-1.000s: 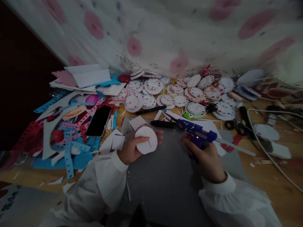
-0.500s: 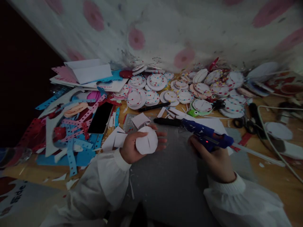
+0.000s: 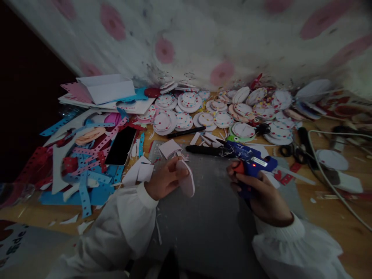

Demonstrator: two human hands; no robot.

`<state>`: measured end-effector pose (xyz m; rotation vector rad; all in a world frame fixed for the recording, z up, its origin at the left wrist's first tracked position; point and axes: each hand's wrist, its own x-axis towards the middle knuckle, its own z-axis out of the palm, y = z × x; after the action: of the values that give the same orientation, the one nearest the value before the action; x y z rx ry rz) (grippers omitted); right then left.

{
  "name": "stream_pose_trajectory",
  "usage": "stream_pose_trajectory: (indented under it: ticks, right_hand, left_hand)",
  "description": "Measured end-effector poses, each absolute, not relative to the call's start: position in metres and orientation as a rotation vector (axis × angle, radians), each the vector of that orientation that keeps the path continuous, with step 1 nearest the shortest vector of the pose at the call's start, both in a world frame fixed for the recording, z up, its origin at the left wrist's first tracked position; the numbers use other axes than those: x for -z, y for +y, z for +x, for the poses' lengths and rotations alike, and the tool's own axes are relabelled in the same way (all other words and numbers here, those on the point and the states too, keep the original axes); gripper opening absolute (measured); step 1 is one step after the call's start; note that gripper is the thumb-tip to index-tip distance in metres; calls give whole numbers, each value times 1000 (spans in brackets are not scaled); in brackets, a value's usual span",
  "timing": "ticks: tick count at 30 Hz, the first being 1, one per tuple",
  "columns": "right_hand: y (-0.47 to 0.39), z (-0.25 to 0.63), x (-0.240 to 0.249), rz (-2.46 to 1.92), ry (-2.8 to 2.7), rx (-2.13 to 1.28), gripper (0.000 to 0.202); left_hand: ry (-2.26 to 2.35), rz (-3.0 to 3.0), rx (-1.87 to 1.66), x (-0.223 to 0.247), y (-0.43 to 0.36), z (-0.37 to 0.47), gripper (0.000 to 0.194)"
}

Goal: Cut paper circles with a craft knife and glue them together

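My left hand (image 3: pixel 164 179) pinches a white round disc (image 3: pixel 186 179), tilted so that it shows partly edge-on, above the dark grey mat (image 3: pixel 209 228). On the right, my right hand (image 3: pixel 261 190) is wrapped round the handle of a blue glue gun (image 3: pixel 251 157), with fingers at its red trigger. A small light glows on the gun's side, and its nozzle points left. A clear glue stick (image 3: pixel 296 176) sticks out of its back end. Beside the nozzle a black rod-like tool (image 3: pixel 203 150) lies on the mat.
Layered white discs with coloured dots (image 3: pixel 190 101) crowd the back of the table. At left are a phone (image 3: pixel 121 145), dotted paper strips (image 3: pixel 85 193) and an open white box (image 3: pixel 106 88). Scissors (image 3: pixel 292 152) and a white cable (image 3: pixel 327 178) lie at right.
The disc in my left hand has turned from nearly face-on to tilted, and the fingers have closed on it. My right hand now grips the glue gun at its handle and trigger.
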<state>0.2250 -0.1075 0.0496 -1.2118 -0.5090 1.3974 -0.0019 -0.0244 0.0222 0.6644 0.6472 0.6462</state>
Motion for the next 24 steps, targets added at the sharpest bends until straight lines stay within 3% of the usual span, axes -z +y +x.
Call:
stream_pose_trajectory:
  ticks: [6, 12, 24]
  right_hand:
    - [-111, 224, -50, -1317, -651, -1377, 30]
    - [-114, 210, -43, -1426, -732, -1327, 34]
    - [-119, 175, -49, -1618, -1044, -1228, 37]
  left_hand:
    - [617, 522, -654, -29, -25, 2, 16]
    - [632, 303, -650, -28, -22, 6, 49]
    - [697, 190, -747, -40, -32, 18, 43]
